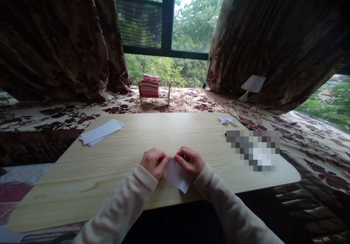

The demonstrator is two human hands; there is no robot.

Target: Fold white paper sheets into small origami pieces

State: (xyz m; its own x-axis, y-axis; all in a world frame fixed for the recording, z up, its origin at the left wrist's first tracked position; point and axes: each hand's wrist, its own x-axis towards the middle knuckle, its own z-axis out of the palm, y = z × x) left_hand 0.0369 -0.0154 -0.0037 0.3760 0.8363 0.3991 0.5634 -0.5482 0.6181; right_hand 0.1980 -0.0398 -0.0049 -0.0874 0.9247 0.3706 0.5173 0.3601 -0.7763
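A small white sheet of paper (179, 176) is held between my two hands, just above the near edge of the wooden table. My left hand (154, 163) pinches its upper left corner with thumb and fingers. At the top edge, close to the left thumb, my right hand (190, 161) is closed on the same paper. Its lower corner points toward me, and a faint crease shows near the top. The curled fingertips behind the paper are partly hidden.
A stack of white paper strips (102, 131) lies at the table's (123, 189) far left. Small folded paper pieces (226, 120) sit at the far right, with a pixelated object (251, 151) nearer me. Beyond stand a small rack with striped cloths (150, 86) and a white lamp (253, 84).
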